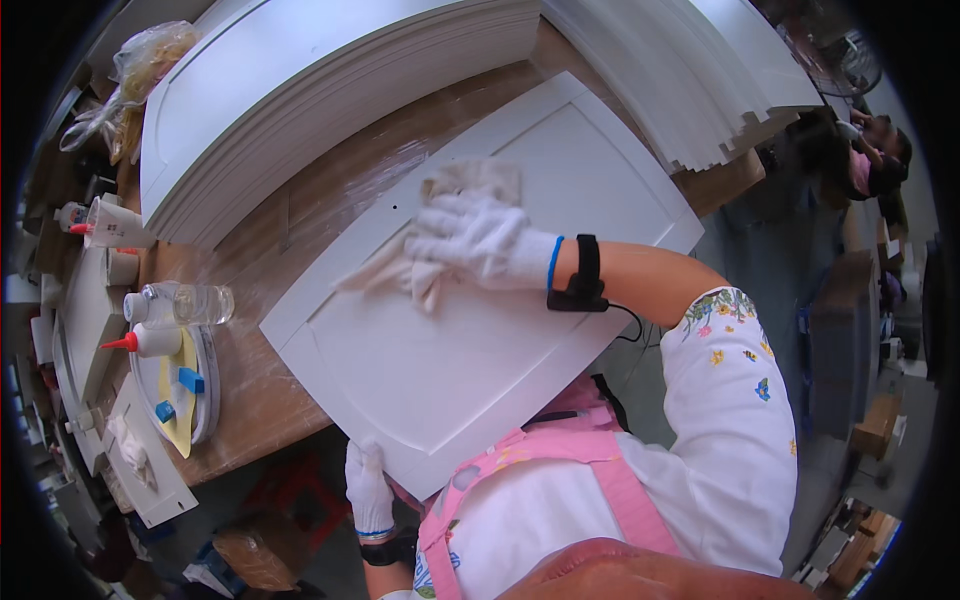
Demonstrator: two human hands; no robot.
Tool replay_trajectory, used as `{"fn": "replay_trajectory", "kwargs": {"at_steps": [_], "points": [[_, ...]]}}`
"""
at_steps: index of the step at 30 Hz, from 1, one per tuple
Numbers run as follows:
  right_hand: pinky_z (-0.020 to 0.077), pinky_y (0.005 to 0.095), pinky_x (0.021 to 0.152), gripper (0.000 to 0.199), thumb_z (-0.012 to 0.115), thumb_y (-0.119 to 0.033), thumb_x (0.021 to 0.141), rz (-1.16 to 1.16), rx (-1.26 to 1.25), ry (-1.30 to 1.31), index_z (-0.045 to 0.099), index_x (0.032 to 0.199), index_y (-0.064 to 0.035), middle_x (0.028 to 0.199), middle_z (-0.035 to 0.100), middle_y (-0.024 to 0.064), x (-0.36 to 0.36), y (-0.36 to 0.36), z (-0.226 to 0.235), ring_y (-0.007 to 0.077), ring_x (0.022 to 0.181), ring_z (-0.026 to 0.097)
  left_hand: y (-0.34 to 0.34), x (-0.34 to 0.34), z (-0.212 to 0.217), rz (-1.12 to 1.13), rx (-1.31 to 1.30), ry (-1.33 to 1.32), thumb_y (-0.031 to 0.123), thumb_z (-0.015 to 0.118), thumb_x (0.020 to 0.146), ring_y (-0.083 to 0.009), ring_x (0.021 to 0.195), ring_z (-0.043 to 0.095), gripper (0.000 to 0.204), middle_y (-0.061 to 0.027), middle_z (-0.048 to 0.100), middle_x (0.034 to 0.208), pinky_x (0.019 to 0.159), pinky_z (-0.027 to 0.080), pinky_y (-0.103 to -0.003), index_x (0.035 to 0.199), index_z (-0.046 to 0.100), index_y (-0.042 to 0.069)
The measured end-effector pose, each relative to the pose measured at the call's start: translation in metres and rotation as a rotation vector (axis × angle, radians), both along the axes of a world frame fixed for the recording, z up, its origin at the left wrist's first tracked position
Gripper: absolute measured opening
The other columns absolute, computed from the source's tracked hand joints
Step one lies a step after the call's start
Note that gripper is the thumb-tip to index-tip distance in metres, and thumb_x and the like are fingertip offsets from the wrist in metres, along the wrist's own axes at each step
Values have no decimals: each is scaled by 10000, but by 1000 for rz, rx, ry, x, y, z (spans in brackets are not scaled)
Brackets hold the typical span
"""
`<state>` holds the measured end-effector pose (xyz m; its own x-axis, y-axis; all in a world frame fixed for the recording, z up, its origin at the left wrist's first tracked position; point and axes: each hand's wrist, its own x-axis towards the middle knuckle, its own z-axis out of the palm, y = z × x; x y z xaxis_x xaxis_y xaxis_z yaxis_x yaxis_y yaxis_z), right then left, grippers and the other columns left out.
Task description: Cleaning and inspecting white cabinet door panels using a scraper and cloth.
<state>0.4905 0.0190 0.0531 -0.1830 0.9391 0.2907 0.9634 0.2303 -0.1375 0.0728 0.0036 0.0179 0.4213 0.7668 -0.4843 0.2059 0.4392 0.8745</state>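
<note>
A white panelled cabinet door (520, 330) lies flat on a wooden workbench (250, 390), its near corner hanging over the bench edge. My right hand (480, 240), in a white knit glove with a black wrist strap, presses a crumpled beige cloth (400, 270) onto the door's upper left part. My left hand (368, 485), also gloved, grips the door's near edge from below the bench.
Two tall stacks of white doors (300, 80) (690, 70) stand at the back of the bench. On the left sit a clear plastic bottle (185, 303), a red-tipped squeeze bottle (145, 342), a round plate (185, 395) with blue bits and more panels. Another person (870, 150) is at the far right.
</note>
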Motion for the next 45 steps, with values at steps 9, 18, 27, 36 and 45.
{"fn": "replay_trajectory", "kwargs": {"at_steps": [9,18,27,36,45], "points": [[398,510,1035,461,467,-158,951,-754,-122,-286,478,1411,-139,1321,536,225,105,-4,-12,390,1166,528,6,-1,9,-47,-104,87,296,497,1038,-185,1132,556,477,-125,592,1245,978,443,-323,1358,449,-55],[496,402,914,405,600,-201,875,345,-614,810,622,1278,-166,1106,656,137,-77,-33,62,318,1056,620,-7,14,21,73,-112,-101,286,487,1041,-198,1079,600,421,-113,591,1230,920,511,-364,1332,478,-19],[499,357,878,386,577,-162,844,-158,-551,848,655,1217,-103,1110,678,147,-5,-120,82,294,1019,645,-38,7,-3,233,-183,-67,415,448,1044,-295,1205,582,565,-166,549,1348,991,524,-444,1429,404,4],[498,335,886,353,597,-111,830,-367,-521,1194,667,1167,-31,1073,682,149,39,-207,95,241,977,642,-23,-23,38,199,-23,224,556,364,1030,-251,1222,571,704,-133,512,1404,981,525,-371,1472,346,7],[510,343,871,336,626,-116,816,-355,-539,1136,685,1143,-62,1048,699,116,46,-206,86,251,948,663,-12,-36,23,289,-74,260,527,392,1035,-239,1215,569,678,-125,520,1391,994,513,-368,1470,354,8]]}}
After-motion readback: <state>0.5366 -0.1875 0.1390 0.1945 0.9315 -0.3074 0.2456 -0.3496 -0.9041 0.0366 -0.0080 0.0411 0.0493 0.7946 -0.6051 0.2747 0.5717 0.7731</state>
